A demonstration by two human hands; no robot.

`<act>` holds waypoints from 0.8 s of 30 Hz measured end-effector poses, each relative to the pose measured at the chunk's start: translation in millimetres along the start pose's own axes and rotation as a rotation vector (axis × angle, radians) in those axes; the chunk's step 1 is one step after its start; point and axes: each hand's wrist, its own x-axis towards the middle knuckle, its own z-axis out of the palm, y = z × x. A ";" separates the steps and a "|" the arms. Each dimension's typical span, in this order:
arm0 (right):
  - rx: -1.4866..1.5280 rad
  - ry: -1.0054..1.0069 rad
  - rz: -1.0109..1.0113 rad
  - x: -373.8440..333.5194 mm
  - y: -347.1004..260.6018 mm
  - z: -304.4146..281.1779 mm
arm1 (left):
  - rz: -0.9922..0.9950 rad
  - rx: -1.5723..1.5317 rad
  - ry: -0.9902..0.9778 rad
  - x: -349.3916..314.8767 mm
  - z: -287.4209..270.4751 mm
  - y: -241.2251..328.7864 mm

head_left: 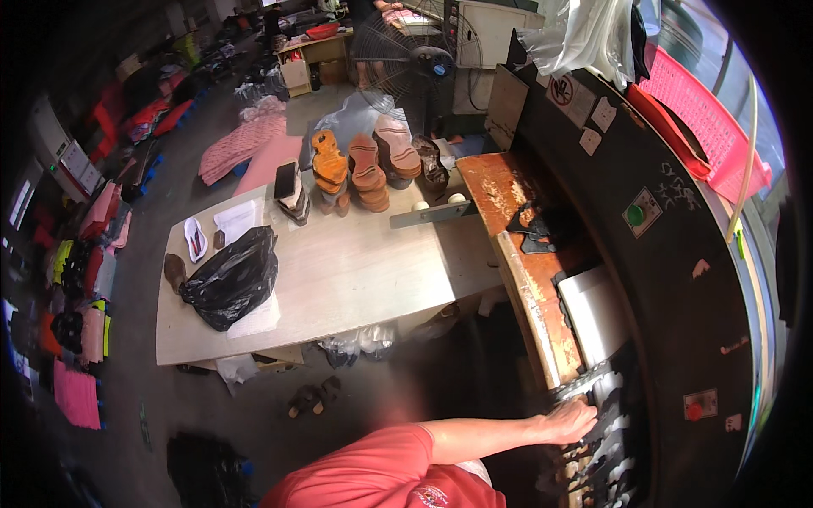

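My left arm, in a red short sleeve, reaches right to a dark curved machine (644,288). At its end, my left hand (569,422) has its fingers curled in at a row of black and pale pieces (597,453), too blurred to name. Whatever sits in those fingers is hidden. My right hand is out of the picture. Just beyond the left hand lies a pale flat panel (595,313), beside a worn orange-brown wooden ledge (533,296). Several black cut pieces (535,230) rest farther up that ledge.
A pale table (356,271) carries stacked shoe soles (367,173), a black plastic bag (233,284) and a white sole-shaped tray (196,240). Behind it stands a large fan (423,63). Sandals (313,396) lie on the floor. A pink basket (703,118) tops the machine.
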 end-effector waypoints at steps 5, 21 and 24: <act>0.172 -0.072 -0.116 11.6 -59.6 15.4 | -0.022 -0.076 -0.052 -44.7 -32.7 15.7; -0.082 -0.661 -0.090 -55.2 -228.2 113.3 | 0.161 0.098 -0.136 -13.4 -143.7 27.1; -0.092 -0.710 -0.033 -58.3 -237.9 102.2 | 0.299 0.349 -0.103 -5.5 -133.3 7.2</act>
